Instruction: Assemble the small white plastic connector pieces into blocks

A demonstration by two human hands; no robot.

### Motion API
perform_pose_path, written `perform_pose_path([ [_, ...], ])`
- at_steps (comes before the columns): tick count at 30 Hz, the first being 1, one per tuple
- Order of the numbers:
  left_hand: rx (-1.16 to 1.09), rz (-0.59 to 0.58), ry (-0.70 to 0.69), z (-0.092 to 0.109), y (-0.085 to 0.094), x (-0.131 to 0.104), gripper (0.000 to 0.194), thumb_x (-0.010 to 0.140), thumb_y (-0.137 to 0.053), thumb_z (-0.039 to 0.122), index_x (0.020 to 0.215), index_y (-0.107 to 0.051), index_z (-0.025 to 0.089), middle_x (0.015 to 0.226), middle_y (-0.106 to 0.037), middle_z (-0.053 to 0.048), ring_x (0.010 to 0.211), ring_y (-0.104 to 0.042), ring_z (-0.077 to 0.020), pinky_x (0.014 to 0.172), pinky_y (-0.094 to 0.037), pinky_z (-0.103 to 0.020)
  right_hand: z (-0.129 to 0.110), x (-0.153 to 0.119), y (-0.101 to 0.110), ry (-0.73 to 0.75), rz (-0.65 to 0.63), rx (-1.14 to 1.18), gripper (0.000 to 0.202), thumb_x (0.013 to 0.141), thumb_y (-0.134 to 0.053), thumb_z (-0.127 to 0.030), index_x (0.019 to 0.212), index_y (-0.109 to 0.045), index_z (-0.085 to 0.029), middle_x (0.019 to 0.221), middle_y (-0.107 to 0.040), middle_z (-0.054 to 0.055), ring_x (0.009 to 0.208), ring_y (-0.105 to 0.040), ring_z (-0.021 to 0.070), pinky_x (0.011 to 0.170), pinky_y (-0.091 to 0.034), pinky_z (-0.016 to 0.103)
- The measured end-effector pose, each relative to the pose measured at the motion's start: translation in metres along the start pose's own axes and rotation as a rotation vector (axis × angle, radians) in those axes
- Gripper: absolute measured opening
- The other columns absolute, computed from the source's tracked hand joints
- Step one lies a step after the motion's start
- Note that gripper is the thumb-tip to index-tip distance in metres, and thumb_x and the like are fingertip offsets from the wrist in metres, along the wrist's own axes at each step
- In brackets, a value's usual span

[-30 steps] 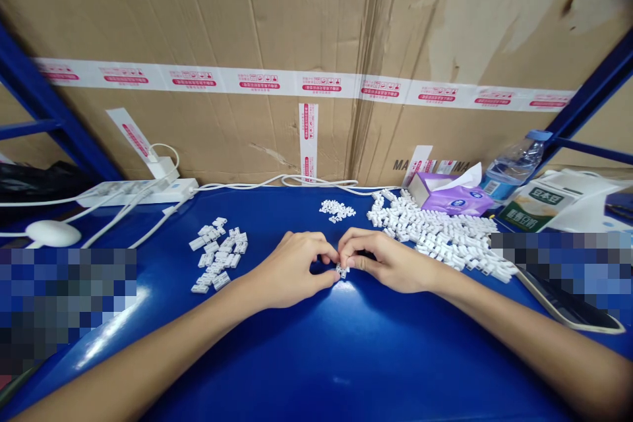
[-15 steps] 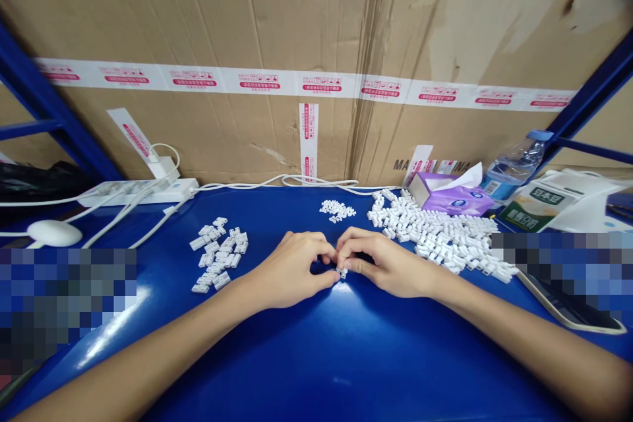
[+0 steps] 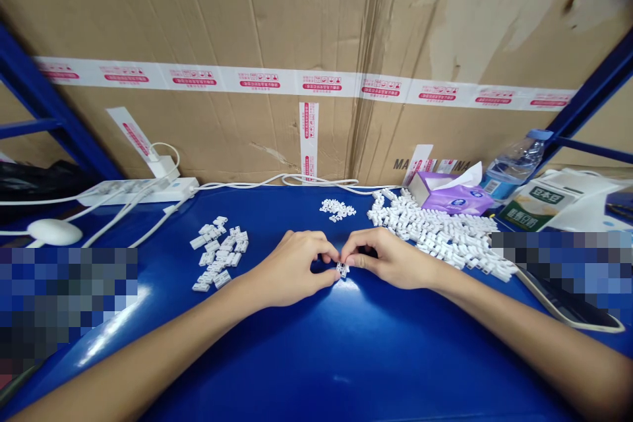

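Apparently rigid, small white piece (image 3: 342,270): at the middle of the blue tabletop (image 3: 336,356), whether touching it cannot be told; probably light, smooth plastic, best pinched by its side edges.
Left hand (image 3: 295,268): thumb and index finger nearly closed, gripping one side.
Right hand (image 3: 386,257): fingertips pinching the opposite side.

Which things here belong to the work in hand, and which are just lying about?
In the work: small white piece between left hand and right hand; likely also left white cluster, middle heap of tiny white parts, right white pile.

Lying about, apparently: tissue pack, water bottle, carton, phone-like device, power strip.
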State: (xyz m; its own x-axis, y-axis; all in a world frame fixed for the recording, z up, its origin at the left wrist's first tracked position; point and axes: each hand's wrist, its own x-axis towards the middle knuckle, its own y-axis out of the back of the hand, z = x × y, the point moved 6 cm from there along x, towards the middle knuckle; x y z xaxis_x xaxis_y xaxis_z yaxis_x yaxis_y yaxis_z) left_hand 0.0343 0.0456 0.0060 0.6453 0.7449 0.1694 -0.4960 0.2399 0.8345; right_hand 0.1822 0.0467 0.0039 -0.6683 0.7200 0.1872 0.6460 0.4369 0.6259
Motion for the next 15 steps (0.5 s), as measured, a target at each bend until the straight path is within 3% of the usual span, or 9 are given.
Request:
perform_pose_path([
  [8, 0.001, 0.003, -0.002, -0.0006, -0.0004, -0.0008, 0.011, 0.086, -0.07, 0.03, 0.093, -0.074, 0.024, 0.092, -0.069, 0.0, 0.089, -0.064, -0.0202, 0.081, -0.043, -0.034, -0.0014, -0.0006, -0.0009, 0.011, 0.0, -0.054, 0.016, 0.099, -0.06, -0.025, 0.093, -0.073, -0.018, 0.089, -0.074, 0.003, 0.079, -0.065, 0.0152, 0.075, -0.05, 0.028],
  [15, 0.016, 0.001, -0.009, -0.0004, -0.0005, 0.0003, 0.007, 0.085, -0.069, 0.027, 0.087, -0.069, 0.02, 0.089, -0.069, 0.0, 0.087, -0.063, -0.0201, 0.082, -0.043, -0.035, -0.003, -0.0008, -0.0025, -0.039, 0.07, -0.033, 0.011, 0.093, -0.063, -0.017, 0.098, -0.072, -0.019, 0.082, -0.071, 0.0, 0.07, -0.063, 0.0134, 0.065, -0.049, 0.026],
])
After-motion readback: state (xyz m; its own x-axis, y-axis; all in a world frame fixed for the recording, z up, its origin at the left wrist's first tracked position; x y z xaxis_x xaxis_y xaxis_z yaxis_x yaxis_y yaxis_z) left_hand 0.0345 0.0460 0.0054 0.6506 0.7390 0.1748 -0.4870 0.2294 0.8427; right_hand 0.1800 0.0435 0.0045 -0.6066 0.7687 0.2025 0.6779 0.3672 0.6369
